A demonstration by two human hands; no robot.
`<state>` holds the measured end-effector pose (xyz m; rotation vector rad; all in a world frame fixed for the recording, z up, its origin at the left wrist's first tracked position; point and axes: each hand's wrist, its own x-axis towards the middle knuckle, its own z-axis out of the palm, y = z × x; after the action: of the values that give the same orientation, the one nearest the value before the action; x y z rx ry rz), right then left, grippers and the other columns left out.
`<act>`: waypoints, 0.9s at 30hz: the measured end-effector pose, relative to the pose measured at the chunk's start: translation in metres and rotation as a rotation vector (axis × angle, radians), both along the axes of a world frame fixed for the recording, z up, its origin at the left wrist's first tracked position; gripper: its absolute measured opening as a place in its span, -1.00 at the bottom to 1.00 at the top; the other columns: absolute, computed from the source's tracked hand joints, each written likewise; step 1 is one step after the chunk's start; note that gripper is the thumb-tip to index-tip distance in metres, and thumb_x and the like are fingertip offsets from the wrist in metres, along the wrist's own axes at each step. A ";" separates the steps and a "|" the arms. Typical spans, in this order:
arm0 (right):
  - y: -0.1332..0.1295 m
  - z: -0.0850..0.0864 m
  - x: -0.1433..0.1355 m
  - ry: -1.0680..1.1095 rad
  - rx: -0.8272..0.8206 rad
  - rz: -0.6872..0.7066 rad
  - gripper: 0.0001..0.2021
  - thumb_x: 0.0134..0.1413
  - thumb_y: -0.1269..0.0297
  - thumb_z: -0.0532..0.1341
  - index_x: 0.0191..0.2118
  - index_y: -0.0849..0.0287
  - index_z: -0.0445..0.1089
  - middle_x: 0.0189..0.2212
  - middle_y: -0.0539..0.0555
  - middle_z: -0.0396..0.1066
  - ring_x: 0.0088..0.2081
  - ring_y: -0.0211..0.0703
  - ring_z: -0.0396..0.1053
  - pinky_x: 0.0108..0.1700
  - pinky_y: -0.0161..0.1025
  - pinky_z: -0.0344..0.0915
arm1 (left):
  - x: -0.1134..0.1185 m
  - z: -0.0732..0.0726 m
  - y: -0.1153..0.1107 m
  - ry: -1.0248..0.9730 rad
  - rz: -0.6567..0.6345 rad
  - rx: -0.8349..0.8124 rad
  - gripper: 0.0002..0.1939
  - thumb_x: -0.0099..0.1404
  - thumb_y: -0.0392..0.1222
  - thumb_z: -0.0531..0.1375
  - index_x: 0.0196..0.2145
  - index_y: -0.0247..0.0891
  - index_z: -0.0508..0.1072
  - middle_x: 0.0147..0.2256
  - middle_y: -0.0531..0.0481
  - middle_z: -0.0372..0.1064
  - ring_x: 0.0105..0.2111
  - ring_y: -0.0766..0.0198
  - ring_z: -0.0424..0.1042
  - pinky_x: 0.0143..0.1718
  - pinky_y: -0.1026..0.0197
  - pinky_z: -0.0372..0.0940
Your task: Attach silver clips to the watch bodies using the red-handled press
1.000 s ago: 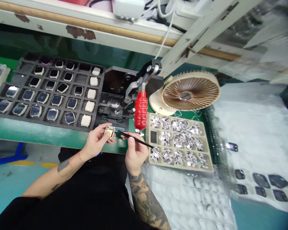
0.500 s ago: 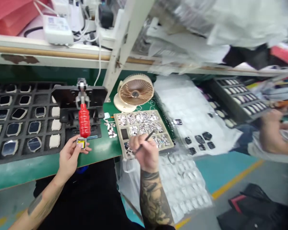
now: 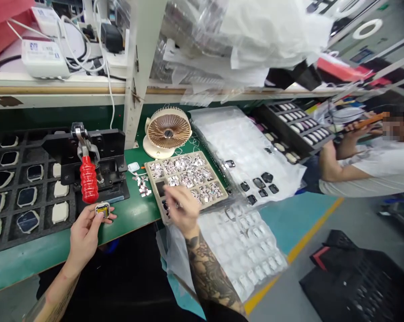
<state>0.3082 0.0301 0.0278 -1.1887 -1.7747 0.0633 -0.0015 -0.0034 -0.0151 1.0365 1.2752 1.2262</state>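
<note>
My left hand (image 3: 86, 228) pinches a small watch case (image 3: 103, 210) with a yellow part inside, just below the red handle (image 3: 88, 180) of a black clamp press (image 3: 104, 161). My right hand (image 3: 182, 208) is over the lower left of a beige sorting tray (image 3: 226, 193) whose compartments hold many small pieces. Its fingers are drawn together; a dark slender tool shows only faintly and blurred between them. Left of the tray, loose small pieces (image 3: 143, 185) lie on the green table (image 3: 134, 217).
A beige fan (image 3: 168, 133) stands behind the tray. Black foam trays (image 3: 14, 223) of watch parts lie at left. On the right are a white sheet (image 3: 222, 134) with dark parts, a bubbled plastic sheet (image 3: 255, 250) and a seated person (image 3: 366, 165).
The view has swung right. My right hand has turned and moved toward the tray's left side, and the dark tool shows less. My left hand still holds the watch case.
</note>
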 end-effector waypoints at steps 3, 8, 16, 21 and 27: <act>-0.013 -0.019 -0.046 -0.319 -0.137 0.156 -0.56 0.41 0.45 0.21 0.29 -0.01 0.51 -0.11 0.14 0.63 -0.12 0.01 0.54 -0.09 0.00 0.44 | -0.001 0.003 0.001 0.016 -0.013 0.006 -0.62 0.53 0.08 0.31 0.06 -0.29 0.51 -0.06 -0.22 0.69 -0.20 0.03 0.73 -0.17 0.01 0.64; -0.013 -0.026 -0.071 -0.620 -0.277 0.158 -0.57 0.48 0.45 0.11 0.36 0.17 0.42 -0.02 0.22 0.59 0.03 0.09 0.45 0.10 0.08 0.38 | -0.003 0.004 0.001 0.028 -0.044 0.011 -0.61 0.53 0.07 0.32 0.07 -0.31 0.51 -0.06 -0.23 0.69 -0.19 0.04 0.72 -0.16 0.02 0.64; 0.036 -0.008 0.023 -0.381 -0.293 -0.250 -0.59 0.46 0.50 0.06 0.16 0.12 0.58 -0.03 0.22 0.56 -0.01 0.09 0.42 0.03 0.05 0.37 | -0.005 0.000 -0.001 0.008 -0.067 0.005 -0.60 0.53 0.08 0.31 0.11 -0.29 0.51 -0.03 -0.24 0.69 -0.16 0.01 0.72 -0.12 0.00 0.63; 0.076 -0.002 0.068 -0.433 -0.455 -0.153 -0.68 0.44 0.42 0.15 0.04 0.11 0.67 -0.06 0.22 0.55 0.00 0.11 0.41 0.11 0.07 0.37 | -0.006 -0.004 -0.001 0.009 -0.084 0.000 -0.61 0.54 0.07 0.30 0.11 -0.26 0.52 -0.01 -0.23 0.68 -0.15 0.00 0.72 -0.12 -0.02 0.62; 0.097 0.004 0.073 -0.547 -0.551 -0.061 -0.78 0.40 0.44 0.21 -0.08 0.16 0.64 -0.10 0.19 0.53 -0.04 0.05 0.41 0.07 -0.04 0.33 | -0.006 -0.005 -0.002 0.030 -0.106 -0.003 -0.64 0.56 0.03 0.28 0.14 -0.24 0.49 0.01 -0.21 0.67 -0.14 0.05 0.71 -0.09 0.02 0.60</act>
<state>0.3807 0.1274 0.0320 -1.7778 -2.2788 0.2200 -0.0075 -0.0058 -0.0202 1.1099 1.2287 1.1311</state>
